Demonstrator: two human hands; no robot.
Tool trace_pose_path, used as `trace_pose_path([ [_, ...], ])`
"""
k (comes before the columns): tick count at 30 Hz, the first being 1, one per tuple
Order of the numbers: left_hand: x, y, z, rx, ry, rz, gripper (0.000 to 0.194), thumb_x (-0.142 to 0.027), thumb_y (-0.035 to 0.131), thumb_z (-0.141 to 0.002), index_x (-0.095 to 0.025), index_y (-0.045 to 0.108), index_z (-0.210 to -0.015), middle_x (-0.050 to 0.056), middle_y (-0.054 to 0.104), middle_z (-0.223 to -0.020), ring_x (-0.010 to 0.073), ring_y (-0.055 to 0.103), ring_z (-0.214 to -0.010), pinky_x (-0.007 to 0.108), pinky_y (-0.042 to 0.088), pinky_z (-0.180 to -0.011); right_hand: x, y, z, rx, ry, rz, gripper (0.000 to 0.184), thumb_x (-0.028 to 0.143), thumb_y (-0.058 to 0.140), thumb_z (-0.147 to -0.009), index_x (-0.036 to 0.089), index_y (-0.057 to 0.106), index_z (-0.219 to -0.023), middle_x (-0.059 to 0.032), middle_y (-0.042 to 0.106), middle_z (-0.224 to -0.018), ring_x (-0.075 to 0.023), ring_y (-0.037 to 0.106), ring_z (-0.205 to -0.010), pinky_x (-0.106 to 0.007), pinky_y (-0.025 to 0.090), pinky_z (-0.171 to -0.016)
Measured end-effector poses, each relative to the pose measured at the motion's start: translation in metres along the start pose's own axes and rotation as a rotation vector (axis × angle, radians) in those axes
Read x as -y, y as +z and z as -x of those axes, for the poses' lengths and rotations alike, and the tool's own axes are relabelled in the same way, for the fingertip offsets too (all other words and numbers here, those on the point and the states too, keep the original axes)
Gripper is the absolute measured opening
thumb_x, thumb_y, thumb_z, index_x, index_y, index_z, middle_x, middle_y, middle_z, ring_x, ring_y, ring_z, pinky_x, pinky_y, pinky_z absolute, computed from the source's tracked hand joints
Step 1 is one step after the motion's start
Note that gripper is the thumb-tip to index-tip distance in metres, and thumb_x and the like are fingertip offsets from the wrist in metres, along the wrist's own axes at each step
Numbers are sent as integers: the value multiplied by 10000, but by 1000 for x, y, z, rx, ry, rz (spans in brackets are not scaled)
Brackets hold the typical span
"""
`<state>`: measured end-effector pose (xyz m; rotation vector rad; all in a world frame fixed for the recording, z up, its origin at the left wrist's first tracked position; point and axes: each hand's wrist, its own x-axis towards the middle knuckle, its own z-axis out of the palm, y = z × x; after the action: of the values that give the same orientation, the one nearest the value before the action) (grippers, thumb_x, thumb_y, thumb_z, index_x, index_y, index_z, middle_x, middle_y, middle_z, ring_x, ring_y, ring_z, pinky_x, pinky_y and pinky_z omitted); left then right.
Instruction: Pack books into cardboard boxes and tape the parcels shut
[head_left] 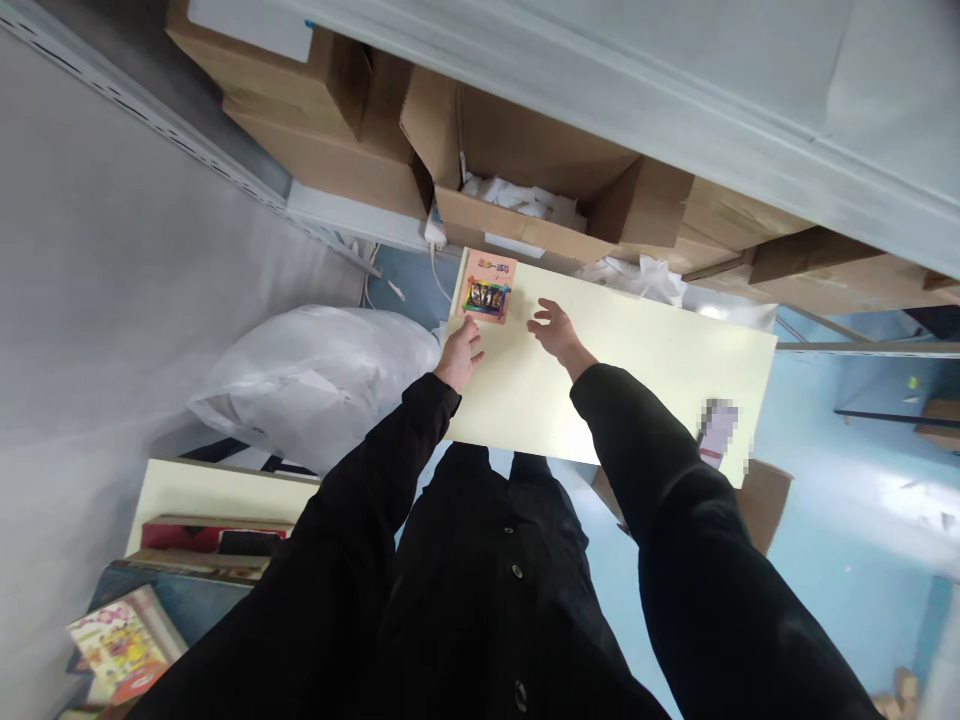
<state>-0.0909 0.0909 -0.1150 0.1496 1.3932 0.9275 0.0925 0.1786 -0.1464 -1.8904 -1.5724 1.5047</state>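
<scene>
A pink book (486,288) with a rainbow-framed picture on its cover lies flat at the far left corner of the pale yellow table (525,400). My left hand (460,356) is just below the book's near edge, fingers apart; whether a fingertip touches the cover I cannot tell. To the right of the book, my right hand (556,330) hovers over the tabletop with its fingers curved and spread. Nothing shows in either hand.
A blurred-out phone-like object (718,432) lies at the table's right end. Behind stands an open cardboard box (525,225) with white material inside. A large white plastic bag (322,380) bulges at the left, above stacked books (124,640). A grey shelf (637,70) overhangs the boxes.
</scene>
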Motion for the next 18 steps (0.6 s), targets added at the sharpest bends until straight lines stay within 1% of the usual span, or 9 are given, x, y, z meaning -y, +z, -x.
trace_pose_path([
  [4, 15, -14, 16, -1, 63, -171, 470, -501, 510, -844, -197, 553, -1200, 123, 532, -1329, 228, 485, -1252, 319, 451, -883, -3, -15, 42, 26, 7, -104, 611, 368, 663, -685, 220, 512, -1259, -79, 599, -1036, -153, 609, -720, -356, 508, -685],
  [8, 30, -23, 44, 32, 109, -317, 410, -465, 568, -788, -197, 609, -1096, 111, 625, -1195, 244, 565, -1144, 320, 469, -830, -15, -32, 95, 42, 28, -200, 559, 401, 691, -647, 204, 577, -1158, -65, 615, -961, -159, 621, -712, -360, 503, -700],
  [10, 36, -24, 60, 48, 111, -370, 408, -473, 582, -768, -185, 618, -1055, 115, 648, -1147, 252, 603, -1074, 329, 474, -816, -22, -41, 120, 65, 37, -252, 505, 411, 685, -653, 210, 600, -1109, -63, 626, -938, -180, 633, -745, -357, 499, -691],
  [13, 42, -24, 84, 74, 89, -398, 446, -494, 590, -750, -169, 607, -1056, 128, 653, -1135, 256, 626, -1032, 343, 472, -821, -34, -52, 150, 69, 83, -249, 452, 410, 693, -653, 207, 620, -1050, -62, 637, -923, -196, 645, -763, -352, 489, -684],
  [15, 46, -23, 96, 83, 68, -404, 487, -507, 598, -737, -159, 592, -1078, 138, 648, -1144, 257, 633, -1024, 346, 469, -824, -40, -58, 164, 68, 100, -237, 437, 416, 689, -664, 205, 622, -1040, -63, 639, -938, -199, 652, -781, -348, 487, -694],
  [18, 55, -24, 107, 85, 49, -417, 526, -531, 599, -725, -151, 580, -1089, 146, 638, -1158, 254, 640, -1015, 337, 465, -817, -48, -63, 175, 87, 101, -223, 434, 426, 689, -672, 205, 621, -1039, -68, 645, -959, -202, 659, -805, -345, 487, -708],
])
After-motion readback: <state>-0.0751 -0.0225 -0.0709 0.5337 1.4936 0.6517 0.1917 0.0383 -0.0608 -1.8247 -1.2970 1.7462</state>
